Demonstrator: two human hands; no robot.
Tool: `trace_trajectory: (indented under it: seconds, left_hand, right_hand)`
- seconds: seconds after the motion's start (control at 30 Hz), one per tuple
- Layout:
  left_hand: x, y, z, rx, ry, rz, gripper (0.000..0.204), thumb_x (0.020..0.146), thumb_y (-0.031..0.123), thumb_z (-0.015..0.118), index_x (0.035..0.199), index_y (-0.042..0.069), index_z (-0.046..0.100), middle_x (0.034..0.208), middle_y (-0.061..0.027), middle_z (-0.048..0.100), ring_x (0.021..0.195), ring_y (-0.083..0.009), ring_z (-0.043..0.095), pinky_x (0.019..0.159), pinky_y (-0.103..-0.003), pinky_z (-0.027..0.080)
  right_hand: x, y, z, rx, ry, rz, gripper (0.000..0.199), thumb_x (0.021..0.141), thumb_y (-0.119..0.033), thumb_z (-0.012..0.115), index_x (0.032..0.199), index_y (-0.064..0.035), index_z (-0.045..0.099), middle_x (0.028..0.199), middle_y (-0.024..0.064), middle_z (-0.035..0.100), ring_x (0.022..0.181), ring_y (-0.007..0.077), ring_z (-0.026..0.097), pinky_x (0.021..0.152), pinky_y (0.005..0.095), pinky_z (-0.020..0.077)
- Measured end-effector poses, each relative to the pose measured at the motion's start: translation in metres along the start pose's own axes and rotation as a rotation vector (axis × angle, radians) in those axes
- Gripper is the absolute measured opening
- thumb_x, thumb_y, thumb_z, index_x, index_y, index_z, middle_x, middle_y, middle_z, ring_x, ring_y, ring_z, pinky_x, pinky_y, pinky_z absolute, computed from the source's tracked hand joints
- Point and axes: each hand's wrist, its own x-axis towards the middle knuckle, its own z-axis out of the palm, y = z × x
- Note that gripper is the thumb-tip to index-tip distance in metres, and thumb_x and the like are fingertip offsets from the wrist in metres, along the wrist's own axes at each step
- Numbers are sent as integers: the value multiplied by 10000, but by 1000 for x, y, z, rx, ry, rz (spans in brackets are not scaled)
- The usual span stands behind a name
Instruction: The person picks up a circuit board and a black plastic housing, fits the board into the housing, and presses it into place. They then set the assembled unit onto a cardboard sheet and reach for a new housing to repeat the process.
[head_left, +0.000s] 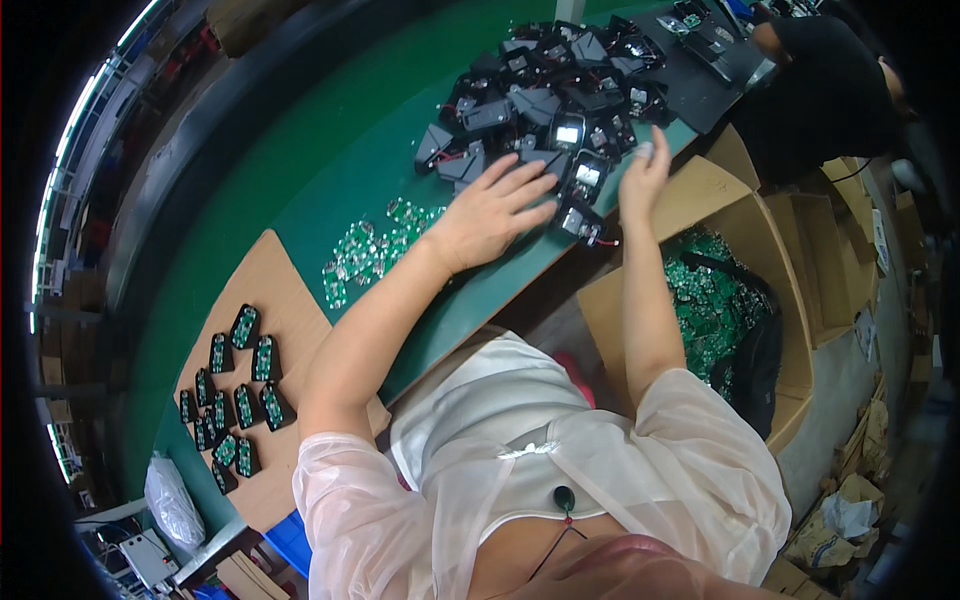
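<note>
My left hand (497, 212) lies with fingers spread at the near edge of a heap of black plastic housings (487, 115), its fingertips against the closest ones. My right hand (643, 185) is raised beside the heap's right edge, its fingers stretched and something white around one fingertip; I see nothing held in it. Between the two hands are housings with bright square parts, one of them a housing (588, 174) near my right hand. A black housing with red wires (580, 222) sits at the table edge. Small green circuit boards (368, 250) are scattered left of my left forearm.
On a cardboard sheet (290, 290) at the left stand several black housings with green boards (245, 325). An open carton (790, 400) full of green boards (705, 310) is right of my right forearm. Another person in black (830, 85) works at the far right.
</note>
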Motion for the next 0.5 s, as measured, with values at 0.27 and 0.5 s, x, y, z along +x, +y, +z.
trace_trajectory:
  seconds: [0.27,0.5]
  left_hand:
    - [-13,33,-23,-3,92,-174,389,667,31,605,1047,101,562,1251,-90,468,1205,-262,398,1017,-438,287]
    - [-40,109,-55,-647,220,-778,337,815,105,580,1136,49,495,1122,-141,492,989,-240,524,771,-327,470]
  right_hand:
    - [-111,-61,-50,-101,-254,-210,440,816,-159,591,1202,-15,435,1160,144,455,1053,292,450,910,374,359]
    - [-115,-76,-56,87,-421,-159,293,733,-79,668,1004,-37,566,1063,111,527,956,256,511,759,330,443]
